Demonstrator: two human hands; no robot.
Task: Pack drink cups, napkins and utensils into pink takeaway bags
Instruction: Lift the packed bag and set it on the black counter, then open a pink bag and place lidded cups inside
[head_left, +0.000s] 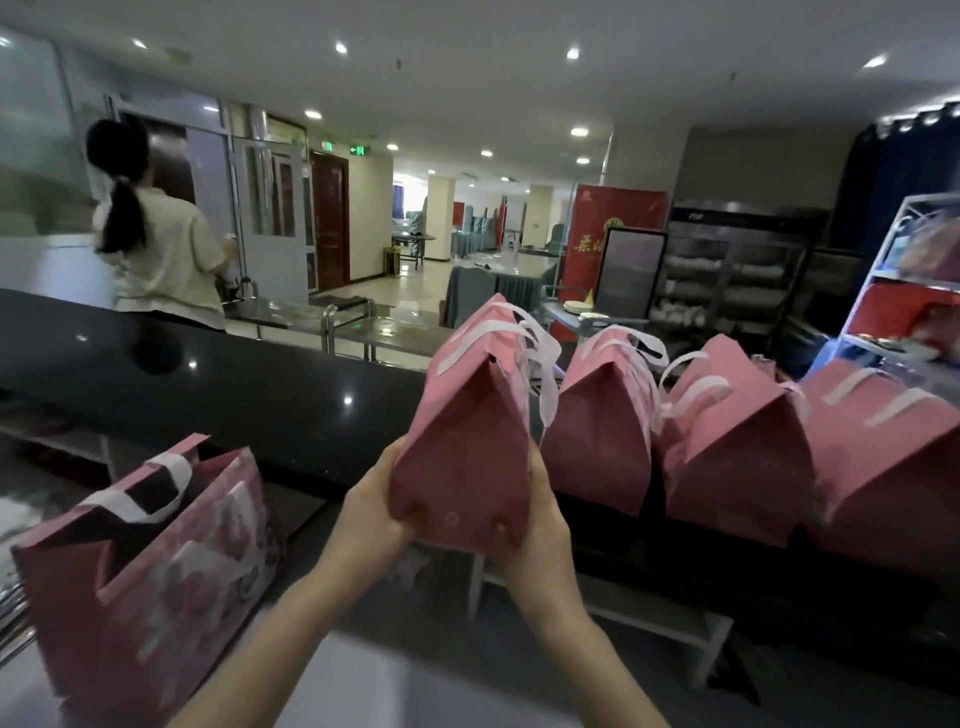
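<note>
Both hands, left hand (376, 512) and right hand (535, 525), clasp the base of a closed pink paper takeaway bag with white handles (467, 415), lifted at the black counter (249, 395). Right of the grip stand 3 closed pink bags (737, 447); left of it, an open pink printed bag (156, 561).

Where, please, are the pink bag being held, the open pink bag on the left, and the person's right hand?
held pink bag (467, 441): head view, on its plain side panel.
open pink bag (171, 561): head view, on its printed front face.
right hand (537, 540): head view, on the back of the hand.
</note>
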